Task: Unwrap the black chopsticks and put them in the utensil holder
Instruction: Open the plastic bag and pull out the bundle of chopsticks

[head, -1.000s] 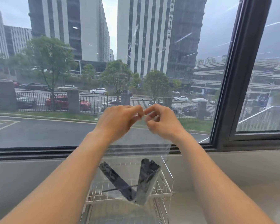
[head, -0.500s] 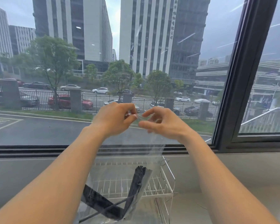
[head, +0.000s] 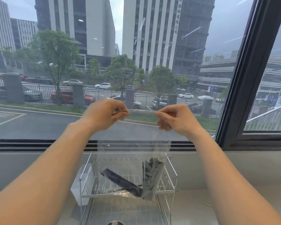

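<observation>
Head view: the left hand and right hand each pinch a top corner of the clear plastic bag, held up before the window. Half a second ago the hands were nearly touching; now they are well apart, so the bag's mouth looks pulled open. The black chopsticks lie in the bag's bottom, hanging over the wire rack at the counter's back edge, not yet taken out.

The hands have drawn apart, stretching the bag mouth.
</observation>
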`<state>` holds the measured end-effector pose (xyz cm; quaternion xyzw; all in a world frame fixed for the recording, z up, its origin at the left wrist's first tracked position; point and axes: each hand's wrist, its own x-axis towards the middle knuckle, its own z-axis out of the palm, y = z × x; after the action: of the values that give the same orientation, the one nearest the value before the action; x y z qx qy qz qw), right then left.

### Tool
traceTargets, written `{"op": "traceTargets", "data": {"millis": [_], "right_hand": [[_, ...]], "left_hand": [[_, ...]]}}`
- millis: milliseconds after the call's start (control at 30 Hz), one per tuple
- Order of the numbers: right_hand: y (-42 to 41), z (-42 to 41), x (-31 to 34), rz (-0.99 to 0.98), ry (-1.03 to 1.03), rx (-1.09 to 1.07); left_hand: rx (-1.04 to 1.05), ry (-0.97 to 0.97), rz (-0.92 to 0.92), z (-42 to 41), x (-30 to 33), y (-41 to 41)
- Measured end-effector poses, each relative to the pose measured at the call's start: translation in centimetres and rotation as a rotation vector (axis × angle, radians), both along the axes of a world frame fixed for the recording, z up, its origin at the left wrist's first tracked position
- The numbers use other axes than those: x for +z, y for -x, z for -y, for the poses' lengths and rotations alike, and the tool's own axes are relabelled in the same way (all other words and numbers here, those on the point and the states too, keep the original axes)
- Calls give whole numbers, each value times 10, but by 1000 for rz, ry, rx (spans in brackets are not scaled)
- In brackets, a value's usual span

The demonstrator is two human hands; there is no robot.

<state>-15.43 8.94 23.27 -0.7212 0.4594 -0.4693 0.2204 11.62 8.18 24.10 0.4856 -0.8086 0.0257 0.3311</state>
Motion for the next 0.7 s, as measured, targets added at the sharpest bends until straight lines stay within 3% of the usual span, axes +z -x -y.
{"op": "traceTargets", "data": {"millis": [100,200,267,367,433,567,700], "right_hand": [[8,0,-2,15,-28,-14],[10,0,-5,57,-51,-3],[11,-1,-7,134,-63,-2],[10,0,-9,261,-68,-12],[7,1,-11,322,-82,-14],[-3,3,-14,405,-121,31],[-6,5,-19,443,-136,89]], "left_hand": [[-68,-113,-133,1,-3,-17],[-141,-179,-505,3,-15,-28],[-88,-155,-791,6,-29,-37],[67,-137,-1055,6,-64,-47],[72,-203,-1081,2,-94,-48],[-87,-521,-793,-4,-141,-33],[-10,-486,-763,7,-151,-16]]}}
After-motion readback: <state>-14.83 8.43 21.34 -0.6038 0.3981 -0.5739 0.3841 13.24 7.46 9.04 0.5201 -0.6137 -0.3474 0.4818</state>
